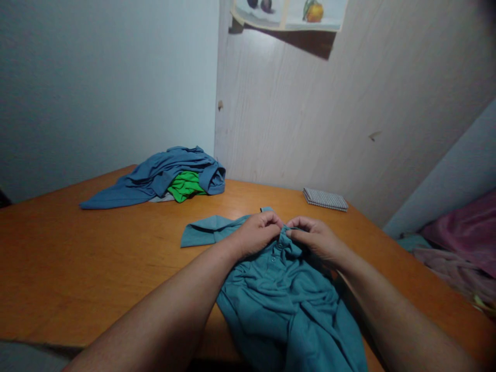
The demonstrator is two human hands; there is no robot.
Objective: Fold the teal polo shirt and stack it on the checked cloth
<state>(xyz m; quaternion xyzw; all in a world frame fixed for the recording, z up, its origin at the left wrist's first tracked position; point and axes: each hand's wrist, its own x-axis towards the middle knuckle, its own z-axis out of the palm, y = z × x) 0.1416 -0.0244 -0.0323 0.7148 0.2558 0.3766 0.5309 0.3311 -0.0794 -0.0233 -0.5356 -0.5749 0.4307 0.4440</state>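
Note:
A teal polo shirt (287, 299) lies crumpled on the wooden table (77, 248), its collar end away from me and one sleeve spread to the left. My left hand (256, 235) and my right hand (315, 237) meet at the shirt's collar and button placket. Both hands are closed, fingers pinching the fabric near the top button. My forearms reach in over the shirt's body and hide parts of it.
A pile of clothes, a blue garment (158, 175) over a green one (186, 186), sits at the table's far left. A small folded striped cloth (324, 199) lies at the far right. Walls stand close behind; pink bedding (461, 243) is to the right.

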